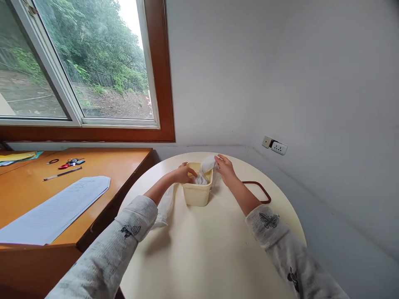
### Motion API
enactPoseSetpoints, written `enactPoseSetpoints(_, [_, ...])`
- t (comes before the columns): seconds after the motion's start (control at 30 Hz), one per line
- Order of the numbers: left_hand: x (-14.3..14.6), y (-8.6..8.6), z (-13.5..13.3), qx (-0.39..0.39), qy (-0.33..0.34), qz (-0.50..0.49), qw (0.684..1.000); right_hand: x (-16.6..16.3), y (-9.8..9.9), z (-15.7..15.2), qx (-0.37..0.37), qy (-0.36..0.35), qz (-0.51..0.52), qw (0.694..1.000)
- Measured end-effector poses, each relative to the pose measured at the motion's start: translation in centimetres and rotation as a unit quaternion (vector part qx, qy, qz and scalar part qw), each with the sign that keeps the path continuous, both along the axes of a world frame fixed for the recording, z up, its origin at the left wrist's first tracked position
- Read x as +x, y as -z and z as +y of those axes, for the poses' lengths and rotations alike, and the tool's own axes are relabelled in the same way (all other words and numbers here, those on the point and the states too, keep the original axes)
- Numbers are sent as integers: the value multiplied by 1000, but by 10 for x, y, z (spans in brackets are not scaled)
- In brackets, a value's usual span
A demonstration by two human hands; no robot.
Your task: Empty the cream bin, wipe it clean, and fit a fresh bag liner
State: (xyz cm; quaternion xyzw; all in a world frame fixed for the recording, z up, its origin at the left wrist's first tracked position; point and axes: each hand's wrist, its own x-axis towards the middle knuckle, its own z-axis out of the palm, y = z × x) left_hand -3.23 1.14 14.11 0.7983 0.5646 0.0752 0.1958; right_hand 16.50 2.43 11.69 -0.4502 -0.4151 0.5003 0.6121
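Observation:
A small cream plastic bin [196, 195] stands upright on the round table. Part of a thin white plastic bag [208, 163] is bunched inside it, and more of the bag rises over the far right rim. My left hand [184, 173] reaches over the bin's left side, its fingers closed on the bunched bag inside. At the right rim, my right hand [225, 169] pinches the raised part of the bag. More sheer white plastic [165, 207] hangs down beside my left forearm onto the table; where it joins the bag is hidden.
A brown rounded frame [264, 193] lies on the round cream table [199, 257], partly behind my right forearm. The orange-brown desk [124, 162] at left holds papers [62, 211], a pen [62, 173] and keys [73, 162]. Walls border the table behind and at right.

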Motion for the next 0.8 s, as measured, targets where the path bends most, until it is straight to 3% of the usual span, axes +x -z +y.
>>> enactPoseSetpoints(0.23, [13,-4,-14,-19,71,-32,997,11,-9,-2,43,-13,49,998])
enactPoseSetpoints(0.4, [31,-19,-26,33,71,-76,994,10,-25,-4,71,-44,81,993])
enactPoseSetpoints(0.6, [47,-34,-30,57,125,-260,956,2,-59,-17,92,-155,119,976])
enactPoseSetpoints(0.7, [48,-32,-28,38,82,-370,925,3,-67,-16,91,-150,93,980])
enactPoseSetpoints(0.8, [48,-30,-26,56,25,-415,908,8,-66,-17,89,-104,72,988])
